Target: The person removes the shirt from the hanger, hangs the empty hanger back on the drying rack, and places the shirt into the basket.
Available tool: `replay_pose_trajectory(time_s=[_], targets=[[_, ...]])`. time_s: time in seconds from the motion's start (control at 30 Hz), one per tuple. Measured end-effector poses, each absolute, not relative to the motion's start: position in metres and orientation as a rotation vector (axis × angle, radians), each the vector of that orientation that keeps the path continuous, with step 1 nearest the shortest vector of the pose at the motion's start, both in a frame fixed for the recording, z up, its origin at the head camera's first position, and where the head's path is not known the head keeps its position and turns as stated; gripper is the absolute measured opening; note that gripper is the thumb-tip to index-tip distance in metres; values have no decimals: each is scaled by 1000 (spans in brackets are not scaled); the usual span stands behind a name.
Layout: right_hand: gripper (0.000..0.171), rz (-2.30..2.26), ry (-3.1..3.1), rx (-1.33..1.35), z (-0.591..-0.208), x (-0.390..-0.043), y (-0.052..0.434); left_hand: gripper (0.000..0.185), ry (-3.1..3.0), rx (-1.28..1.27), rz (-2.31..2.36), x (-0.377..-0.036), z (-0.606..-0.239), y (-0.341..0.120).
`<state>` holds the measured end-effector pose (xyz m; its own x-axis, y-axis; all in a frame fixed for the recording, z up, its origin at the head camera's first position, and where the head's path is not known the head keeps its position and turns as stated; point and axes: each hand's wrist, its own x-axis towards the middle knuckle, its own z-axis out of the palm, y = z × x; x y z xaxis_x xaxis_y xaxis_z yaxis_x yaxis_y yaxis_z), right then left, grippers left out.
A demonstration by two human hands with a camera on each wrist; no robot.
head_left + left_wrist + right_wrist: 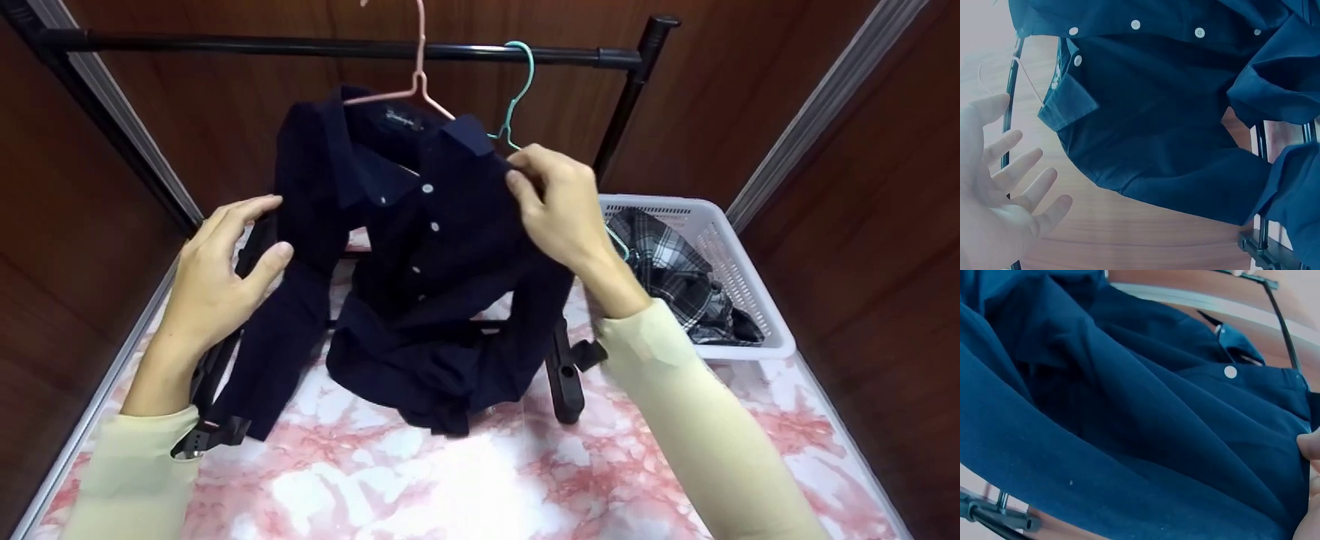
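A dark navy shirt [465,232] with white buttons hangs on a pink hanger [417,84], whose neck rises in front of the rail. My right hand [559,202] pinches the shirt's shoulder on the right side; in the right wrist view, the thumb [1310,445] presses the cloth at the edge. Beside the opposite sleeve, my left hand [225,277] is spread, thumb and fingers apart. In the left wrist view this hand [1005,208] holds nothing, its fingers short of the collar [1069,107]. The shirt's lower part is bunched and one sleeve dangles.
A black rack rail [262,45] runs across the back, with a teal hanger [517,97] hooked on it, partly behind the shirt. At right, a white basket [780,330] holds a plaid garment [675,277]. Brown wooden panels [862,187] enclose the pink-and-white marbled floor [420,487].
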<state>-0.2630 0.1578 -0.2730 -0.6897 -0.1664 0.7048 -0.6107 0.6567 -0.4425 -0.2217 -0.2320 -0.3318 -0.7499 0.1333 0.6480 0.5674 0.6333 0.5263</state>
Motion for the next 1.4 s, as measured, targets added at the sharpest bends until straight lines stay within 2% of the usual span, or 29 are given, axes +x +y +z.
replay_pose_trajectory(time_s=[0.6,0.87,1.2,1.4], targets=[[9,902,-2218,710,-303,-227,210,51,-2197,-601,-1045,-228,-322,-204],[15,970,-2236,732,-318,-218,218,50,-2161,-641,-1014,-234,-321,-191],[12,985,-2258,797,-333,-213,228,52,-2219,-680,-942,-240,-329,-185],[11,1002,-2273,820,-340,-212,229,42,-2312,-700,-920,-243,-336,-182]])
